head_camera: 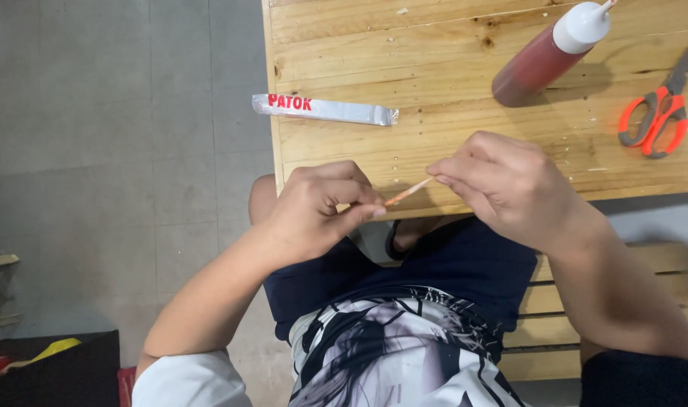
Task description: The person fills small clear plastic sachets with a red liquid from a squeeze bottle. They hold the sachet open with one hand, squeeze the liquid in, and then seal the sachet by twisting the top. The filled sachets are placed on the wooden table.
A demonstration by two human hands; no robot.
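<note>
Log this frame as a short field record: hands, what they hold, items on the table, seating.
left hand: pinches one end of a thin orange stick
right hand: pinches the other end
position: stick held at the near edge of the wooden table
on table: dark red squeeze bottle with white cap, lying down; orange-handled scissors; long silver packet overhanging the left edge
seating: wooden slatted bench

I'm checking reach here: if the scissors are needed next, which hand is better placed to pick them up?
Probably the right hand. The orange-handled scissors lie on the table's right side, nearer to it. The left hand is further away, though both pinch the thin stick.
</note>
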